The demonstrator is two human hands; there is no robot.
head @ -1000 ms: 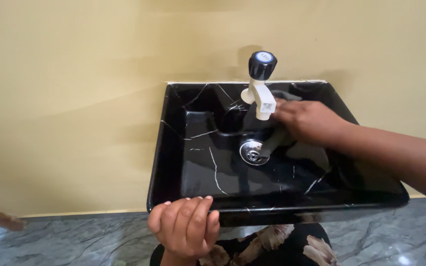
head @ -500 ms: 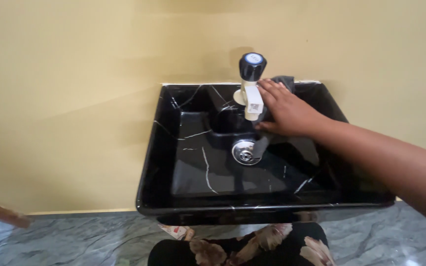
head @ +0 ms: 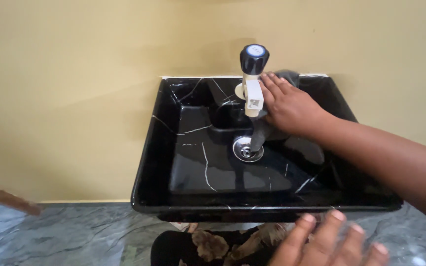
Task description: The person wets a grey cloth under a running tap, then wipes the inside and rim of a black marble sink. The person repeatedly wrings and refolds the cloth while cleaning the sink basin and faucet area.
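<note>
Yellow wall (head: 75, 74) rises behind the black marbled sink (head: 173, 148), grey stone floor (head: 75, 231) below it. My right hand (head: 289, 108) lies flat, pressing a dark grey cloth (head: 262, 133) against the sink's back ledge just beside the white tap (head: 252, 93) (its knob is black). My left hand (head: 331, 241) hovers low, fingers spread, empty, near the front rim.

Our right hand (head: 289, 109) has the white tap (head: 252, 83) touching its fingertips and the wall just behind, so no passage there. Left of it the sink (head: 154, 148) basin lies open. Our left hand (head: 329, 244) is below the front rim, unobstructed.
</note>
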